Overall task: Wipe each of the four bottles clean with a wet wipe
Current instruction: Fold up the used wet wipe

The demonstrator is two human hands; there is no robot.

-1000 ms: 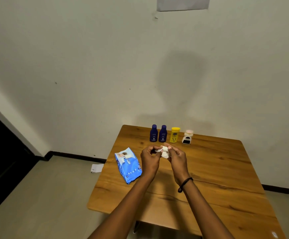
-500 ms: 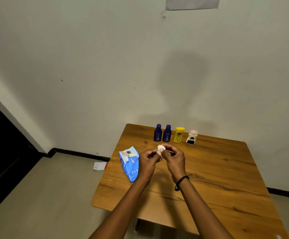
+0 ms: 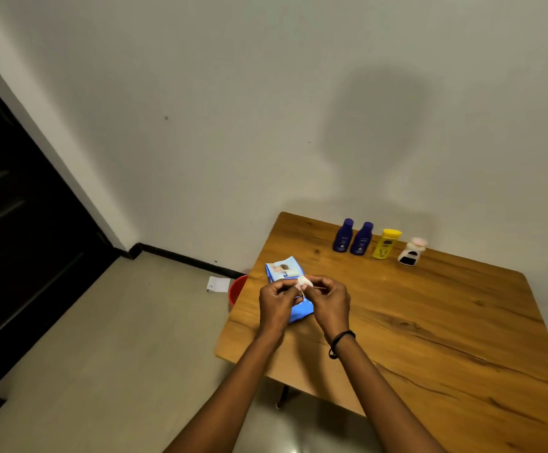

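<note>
Bottles [image 3: 375, 240] stood upright in a row at the counter's [image 3: 445, 322] far edge, beyond and to the right of the wipe [image 3: 304, 282]. That crumpled wipe was pinched between left hand [image 3: 278, 302] and right hand [image 3: 330, 302]; the right was judged nearer the row.

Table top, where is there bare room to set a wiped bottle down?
The table is bare right of the right hand, from the bottle row to the near edge. A smaller strip lies between the wipes pack and the two blue bottles. Crowded: the back edge, with the yellow bottle and white bottle.
</note>
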